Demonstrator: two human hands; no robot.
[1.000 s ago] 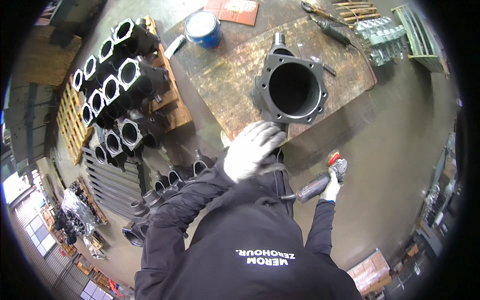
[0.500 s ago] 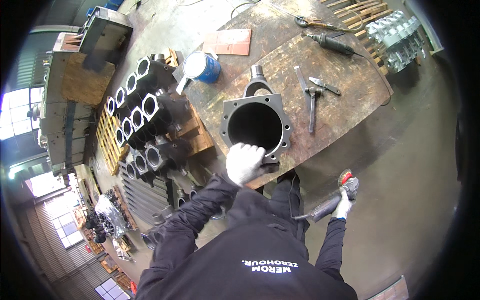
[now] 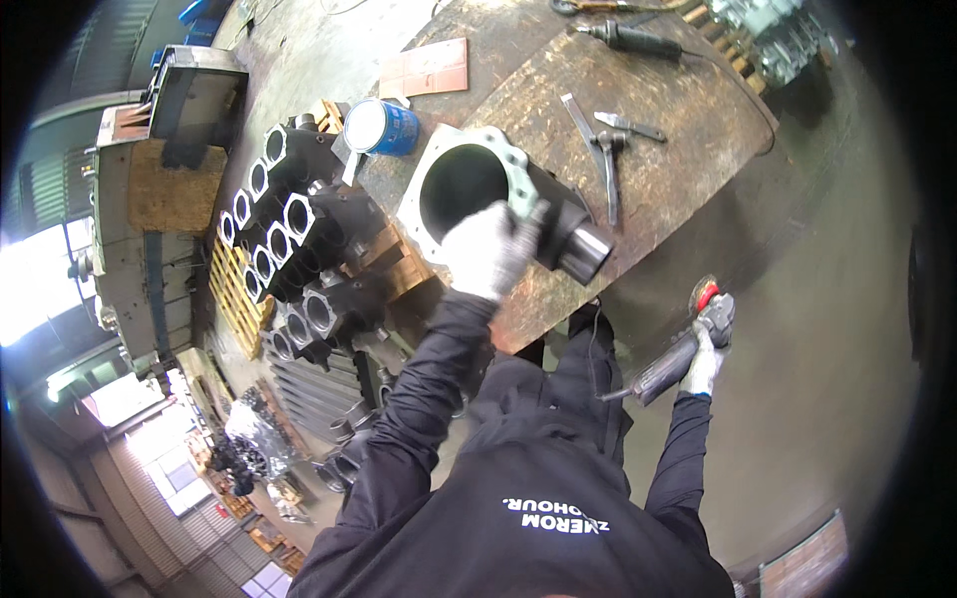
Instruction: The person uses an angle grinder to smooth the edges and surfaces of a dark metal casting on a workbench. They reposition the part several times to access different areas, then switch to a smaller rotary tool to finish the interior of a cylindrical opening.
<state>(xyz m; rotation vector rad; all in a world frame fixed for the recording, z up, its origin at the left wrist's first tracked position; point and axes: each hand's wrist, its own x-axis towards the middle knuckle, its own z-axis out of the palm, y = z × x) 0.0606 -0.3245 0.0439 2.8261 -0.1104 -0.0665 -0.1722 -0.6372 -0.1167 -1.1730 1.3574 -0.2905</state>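
Observation:
A dark cast metal housing (image 3: 543,221) with a wide round bore and a pale, bolt-holed flange stands on the worn table (image 3: 688,179). Its shiny cylindrical neck points toward the near right. My left hand (image 3: 486,249), in a white glove, grips the near rim of the flange, its fingertips partly blurred. Off the table's right edge, my gloved right hand (image 3: 706,364) is wrapped around an angle grinder (image 3: 670,367) with a red disc at its far end. The grinder is apart from the housing, and its cord hangs near my legs.
A hammer (image 3: 610,179), a utility knife (image 3: 630,127) and a corded die grinder (image 3: 633,40) lie beyond the housing. A blue can (image 3: 399,130) and a reddish sheet (image 3: 424,68) are at the table's far left. Rows of similar housings (image 3: 284,234) stand on pallets to the left.
The housing has turned clockwise on the table under my left hand; its neck swung from the far side to the near right. My right hand still holds the angle grinder off to the side.

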